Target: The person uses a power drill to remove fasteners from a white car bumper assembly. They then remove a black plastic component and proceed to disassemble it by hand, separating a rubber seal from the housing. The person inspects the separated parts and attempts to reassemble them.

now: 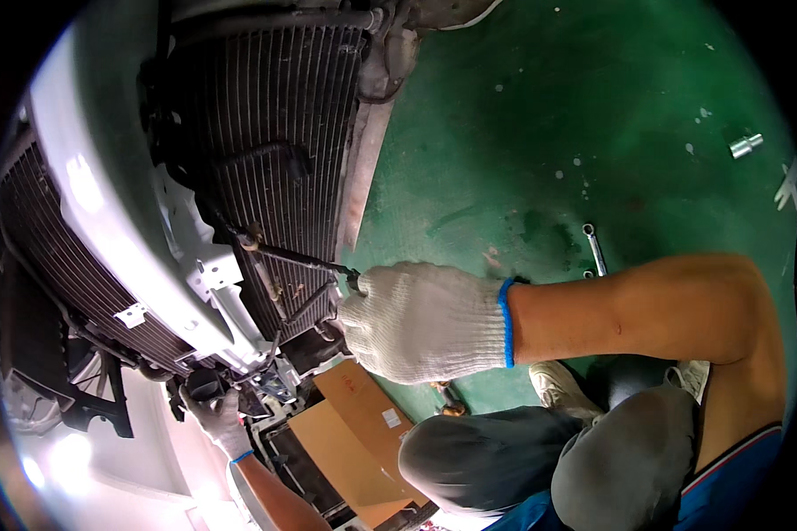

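My right hand (425, 323), in a white knitted glove with a blue cuff, is closed at the lower edge of a car's front end. A thin dark rod (301, 258) crosses the finned radiator (274, 115) and reaches the fingers. The back of the glove hides what is inside the grip. Lower left, my gloved left hand (219, 423) is raised with its fingers around a black rounded part (206, 386). That part sits beside the end of a white metal crossbeam (93, 177).
On the green floor (469, 133) lie a wrench (595, 250) and a silver socket (746, 146). Flattened cardboard (354, 442) lies beside my bent legs (496, 451). An orange-and-black tool (451, 400) shows below my right wrist. Metal brackets (217, 273) stick out from the crossbeam.
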